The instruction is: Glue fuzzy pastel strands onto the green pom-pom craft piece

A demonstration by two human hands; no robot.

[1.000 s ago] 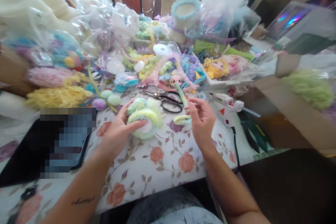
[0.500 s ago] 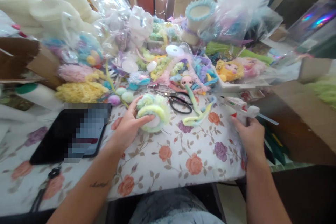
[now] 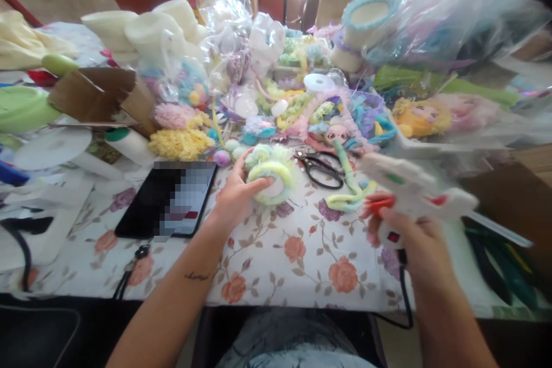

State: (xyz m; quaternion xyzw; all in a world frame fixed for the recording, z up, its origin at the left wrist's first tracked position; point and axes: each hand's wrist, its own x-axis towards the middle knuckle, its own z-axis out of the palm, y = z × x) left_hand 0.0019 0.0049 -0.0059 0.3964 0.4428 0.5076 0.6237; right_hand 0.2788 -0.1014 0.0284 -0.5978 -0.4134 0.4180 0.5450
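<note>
My left hand [image 3: 239, 192] grips a round, fluffy yellow-green craft piece [image 3: 271, 175] with a pale disc at its centre, thumb across the front. In my right hand [image 3: 409, 230] is a white hot glue gun [image 3: 414, 187] with an orange trigger; a clear glue stick pokes from its back and a black cord hangs below. Its nozzle points left, above the cloth. Between the hands lie black-handled scissors [image 3: 323, 172] and a twisted green-yellow fuzzy strip [image 3: 347, 184].
A phone or tablet [image 3: 144, 198] lies on the flowered tablecloth [image 3: 276, 276] at left. Behind are heaped fuzzy trims, a doll head [image 3: 336, 134], pompoms [image 3: 222, 158] and plastic bags. A white tray with yarn-haired dolls [image 3: 418, 115] and a cardboard box [image 3: 509, 184] stand at right.
My right hand has lifted the glue gun up from the table's right side, toward me. The view has turned left; my left hand still holds the fluffy piece.
</note>
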